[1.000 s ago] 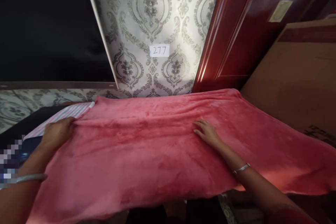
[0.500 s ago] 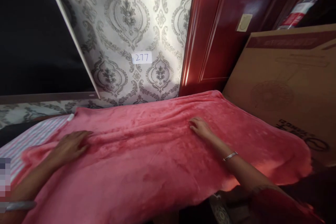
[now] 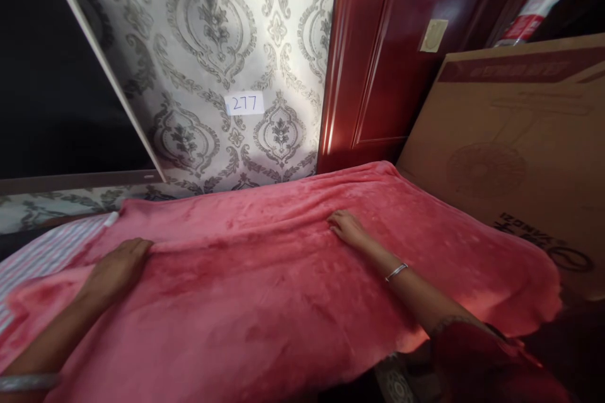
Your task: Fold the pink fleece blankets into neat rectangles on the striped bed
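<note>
Fingers (image 3: pixel 137 247) of the left hand (image 3: pixel 116 267) lie flat and close together, palm down, on a pink fleece blanket (image 3: pixel 293 289) near its far left corner. Fingers (image 3: pixel 334 221) of the right hand (image 3: pixel 347 228) are likewise stretched out, slightly spread, pressing flat on the blanket near the middle of its far edge; neither hand pinches the cloth. A thin metal bangle (image 3: pixel 396 272) circles the right wrist, and another bangle (image 3: pixel 26 382) shows on the left forearm. The blanket is spread wide across the bench, covering nearly all of it and drooping over the near edge. A striped cloth (image 3: pixel 42 255) peeks out beneath it at the far left. Behind stands a patterned wall with a paper label (image 3: pixel 244 103) reading 277, a red wooden door (image 3: pixel 392 56), and, along the right edge, a cardboard box (image 3: pixel 515 151).
</note>
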A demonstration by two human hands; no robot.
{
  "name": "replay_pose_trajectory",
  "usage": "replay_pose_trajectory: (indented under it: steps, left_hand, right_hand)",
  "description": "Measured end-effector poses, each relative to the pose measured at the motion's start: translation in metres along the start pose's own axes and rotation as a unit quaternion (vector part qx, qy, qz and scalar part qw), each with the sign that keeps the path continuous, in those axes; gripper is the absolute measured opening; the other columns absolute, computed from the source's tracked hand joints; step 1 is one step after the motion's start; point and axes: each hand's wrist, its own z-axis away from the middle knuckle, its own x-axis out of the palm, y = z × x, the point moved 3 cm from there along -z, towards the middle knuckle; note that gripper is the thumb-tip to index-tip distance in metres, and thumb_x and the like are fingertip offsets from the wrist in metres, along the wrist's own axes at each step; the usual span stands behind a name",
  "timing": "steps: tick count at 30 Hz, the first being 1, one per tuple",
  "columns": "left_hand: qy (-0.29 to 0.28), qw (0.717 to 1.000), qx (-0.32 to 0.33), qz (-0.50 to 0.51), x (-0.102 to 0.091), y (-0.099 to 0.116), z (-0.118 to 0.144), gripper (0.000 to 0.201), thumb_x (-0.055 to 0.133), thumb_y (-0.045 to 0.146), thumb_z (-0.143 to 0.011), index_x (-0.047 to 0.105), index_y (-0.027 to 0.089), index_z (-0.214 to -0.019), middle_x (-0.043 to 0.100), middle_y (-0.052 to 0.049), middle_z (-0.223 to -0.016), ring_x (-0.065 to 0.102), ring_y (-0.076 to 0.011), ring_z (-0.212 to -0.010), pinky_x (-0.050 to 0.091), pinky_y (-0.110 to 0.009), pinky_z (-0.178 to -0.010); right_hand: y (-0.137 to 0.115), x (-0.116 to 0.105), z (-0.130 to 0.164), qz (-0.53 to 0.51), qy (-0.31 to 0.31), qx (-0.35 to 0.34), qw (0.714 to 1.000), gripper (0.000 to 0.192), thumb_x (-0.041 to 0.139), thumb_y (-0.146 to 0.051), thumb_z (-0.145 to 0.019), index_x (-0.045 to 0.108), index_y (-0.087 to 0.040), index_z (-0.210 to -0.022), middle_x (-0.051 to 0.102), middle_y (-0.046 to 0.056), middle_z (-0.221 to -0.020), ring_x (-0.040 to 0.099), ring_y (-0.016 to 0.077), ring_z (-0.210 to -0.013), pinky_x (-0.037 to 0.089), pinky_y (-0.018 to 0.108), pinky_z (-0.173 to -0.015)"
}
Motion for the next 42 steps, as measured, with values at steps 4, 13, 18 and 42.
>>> replay_pose_trajectory:
  steps: [4, 13, 18, 42]
  left_hand:
    - [0.009, 0.999, 0.017, -0.037, -0.013, 0.004, -0.005, 0.038, 0.028, 0.037, -0.077, 0.063, 0.025, -0.085, 0.071, -0.018, -0.097, 0.066, -0.0375, -0.099, 0.051, -0.051, -0.093]
    - [0.026, 0.996, 0.040, -0.074, -0.017, 0.003, -0.009, 0.041, 0.021, 0.039, -0.085, 0.059, 0.025, -0.088, 0.073, -0.014, -0.099, 0.068, -0.0310, -0.097, 0.054, -0.043, -0.088]
    - [0.024, 0.993, 0.097, -0.056, -0.006, -0.006, -0.014, 0.041, 0.025, 0.042, -0.085, 0.060, 0.023, -0.086, 0.074, -0.015, -0.093, 0.069, -0.0301, -0.090, 0.053, -0.044, -0.090]
    - [-0.028, 0.997, 0.060, -0.029, 0.009, -0.027, 0.027, 0.033, 0.041, 0.037, -0.085, 0.067, 0.018, -0.095, 0.074, -0.014, -0.104, 0.069, -0.0282, -0.098, 0.050, -0.039, -0.090]
  right_hand:
    - [-0.002, 0.000, 0.002, 0.003, 0.001, -0.007, 1.000, 0.022, 0.057, -0.008, -0.087, 0.070, -0.019, -0.100, 0.068, 0.007, -0.107, 0.059, 0.0195, -0.099, 0.044, 0.028, -0.088]
    - [-0.001, 0.001, -0.002, 0.010, 0.067, 0.063, 0.996, 0.023, 0.042, -0.009, -0.091, 0.062, -0.018, -0.085, 0.067, 0.009, -0.087, 0.056, 0.0200, -0.081, 0.040, 0.029, -0.075]
    - [0.007, -0.019, 0.003, -0.017, 0.107, 0.077, 0.991, 0.021, 0.038, -0.016, -0.095, 0.058, -0.018, -0.088, 0.065, 0.007, -0.081, 0.056, 0.0189, -0.072, 0.038, 0.027, -0.066]
    - [0.006, -0.026, 0.043, 0.027, 0.032, -0.087, 0.995, 0.029, 0.038, -0.018, -0.096, 0.064, -0.018, -0.084, 0.063, 0.010, -0.089, 0.058, 0.0221, -0.080, 0.046, 0.032, -0.073]
